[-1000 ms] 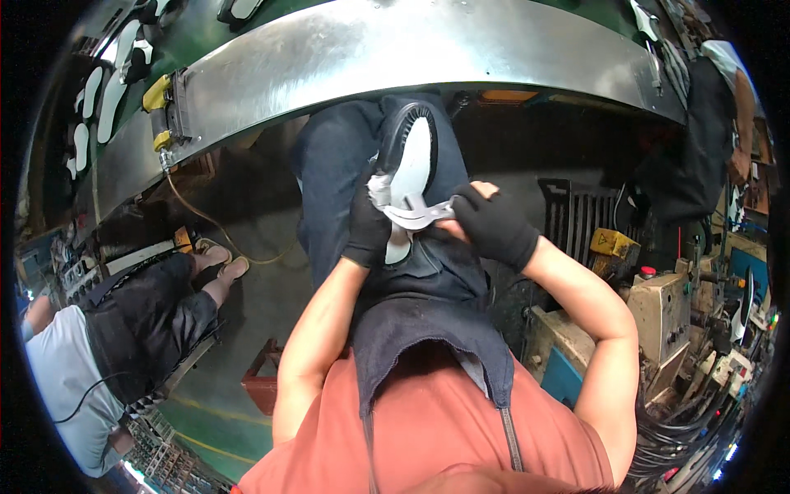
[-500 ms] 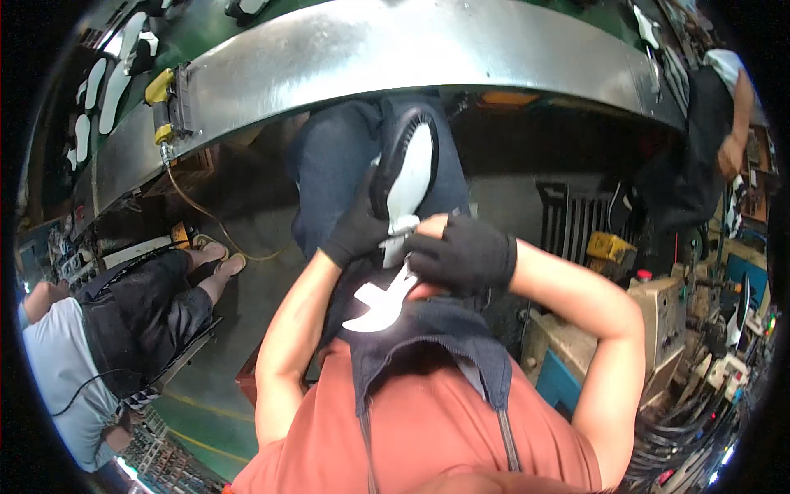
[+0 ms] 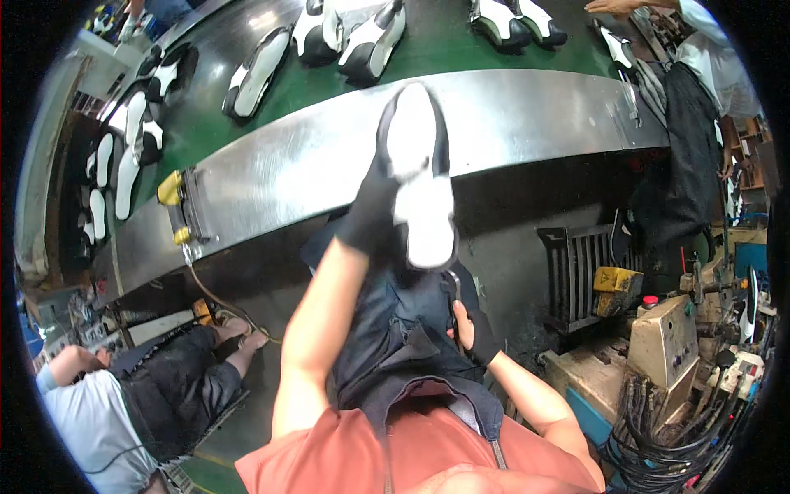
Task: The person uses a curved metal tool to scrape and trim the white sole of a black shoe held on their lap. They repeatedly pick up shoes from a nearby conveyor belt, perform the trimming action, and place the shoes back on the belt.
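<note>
A green conveyor belt [image 3: 444, 41] curves across from nine to one o'clock, carrying rows of black-and-white shoes [image 3: 255, 74]; a broad steel guard [image 3: 527, 123] rims its near edge; at three o'clock stands a dark slatted rack [image 3: 576, 272]; at four, a beige machine [image 3: 666, 337] over tangled black cables [image 3: 658, 445]; at eight, a seated co-worker [image 3: 107, 412] on dark floor.

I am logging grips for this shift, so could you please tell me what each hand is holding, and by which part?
The left hand holds a black-and-white shoe by its side, sole up. The right hand grips a dark tool.
</note>
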A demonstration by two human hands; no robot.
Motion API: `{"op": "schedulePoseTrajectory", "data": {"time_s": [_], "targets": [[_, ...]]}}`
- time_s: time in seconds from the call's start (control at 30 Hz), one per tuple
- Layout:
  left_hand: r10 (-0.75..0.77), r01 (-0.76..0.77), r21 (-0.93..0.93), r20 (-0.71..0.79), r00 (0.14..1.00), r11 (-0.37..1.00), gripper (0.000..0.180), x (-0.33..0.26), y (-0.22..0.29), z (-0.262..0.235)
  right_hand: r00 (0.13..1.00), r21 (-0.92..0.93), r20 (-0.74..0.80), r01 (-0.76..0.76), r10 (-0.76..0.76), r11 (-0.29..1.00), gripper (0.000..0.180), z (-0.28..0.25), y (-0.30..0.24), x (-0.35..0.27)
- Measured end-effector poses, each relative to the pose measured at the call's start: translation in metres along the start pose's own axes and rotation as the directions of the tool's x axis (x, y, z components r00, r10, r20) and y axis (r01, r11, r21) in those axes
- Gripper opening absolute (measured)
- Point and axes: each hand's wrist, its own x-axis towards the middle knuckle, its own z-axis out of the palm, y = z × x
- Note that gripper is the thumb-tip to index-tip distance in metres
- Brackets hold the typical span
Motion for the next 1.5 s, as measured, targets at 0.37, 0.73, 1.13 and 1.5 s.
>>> {"op": "schedulePoseTrajectory", "data": {"time_s": [0.37, 0.73, 1.13, 1.5], "targets": [[0.705, -0.028, 0.985, -0.103, 0.702, 0.172, 0.087, 0.209, 0.032, -0.046, 0.996, -0.087, 0.025, -0.084, 0.086, 0.993, 0.064, -0.019, -0.050, 0.070], [0.499, -0.141, 0.918, -0.068, 0.864, 0.370, 0.033, -0.001, -0.005, -0.229, 0.997, -0.045, 0.060, -0.042, 0.045, 0.998, 0.070, -0.018, -0.046, 0.055], [0.535, -0.443, 0.587, 0.020, 0.844, 0.677, 0.021, -0.137, -0.042, -0.067, 0.959, -0.076, 0.208, 0.211, -0.191, 0.975, 0.055, -0.006, -0.103, -0.061], [0.471, -0.454, 0.334, 0.031, 0.881, 0.826, 0.044, -0.123, -0.042, -0.025, 0.745, 0.220, 0.667, -0.188, -0.007, 0.957, 0.055, 0.009, -0.129, -0.062]]}}
